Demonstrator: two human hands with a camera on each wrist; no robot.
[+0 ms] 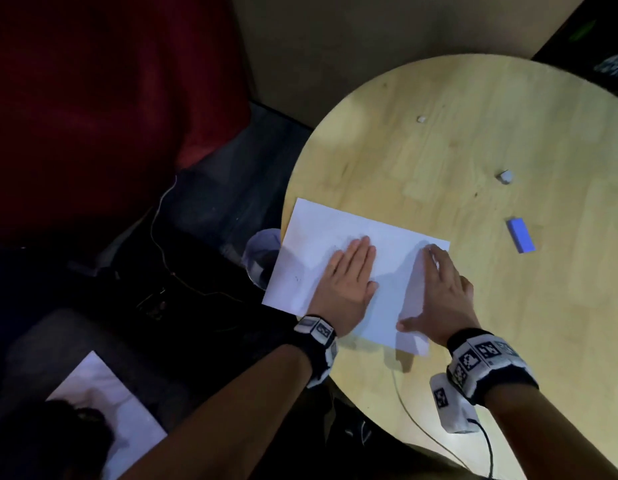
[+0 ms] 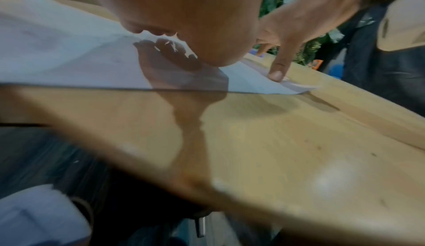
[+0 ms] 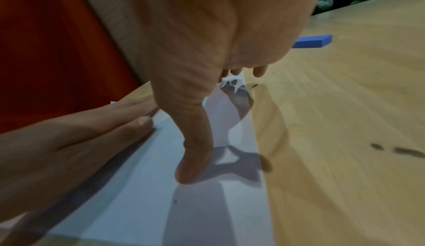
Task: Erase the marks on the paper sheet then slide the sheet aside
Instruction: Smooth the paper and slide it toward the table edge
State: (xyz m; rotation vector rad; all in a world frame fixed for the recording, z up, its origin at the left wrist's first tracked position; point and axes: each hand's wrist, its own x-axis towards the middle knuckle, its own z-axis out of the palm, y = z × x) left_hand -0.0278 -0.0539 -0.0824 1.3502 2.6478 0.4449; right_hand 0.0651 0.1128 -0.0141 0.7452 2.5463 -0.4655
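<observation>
A white paper sheet (image 1: 387, 244) lies at the left edge of the round wooden table (image 1: 473, 133), its left part hanging over the rim. My left hand (image 1: 349, 275) lies flat on the middle of the sheet, fingers straight and together. My right hand (image 1: 442, 282) presses on the sheet's right edge with fingers extended and thumb spread toward me. In the right wrist view the right thumb (image 3: 195, 159) touches the paper (image 3: 207, 204). A blue eraser (image 1: 520, 234) lies on the table to the right, apart from both hands. A few faint specks show on the sheet.
Two small white bits (image 1: 505, 176) (image 1: 421, 118) lie on the table further back. A round bin (image 1: 262, 254) stands below the table's left edge, under the overhanging paper. Another white sheet (image 1: 106, 403) lies low at the left. A cable (image 1: 421, 424) runs over the near table edge.
</observation>
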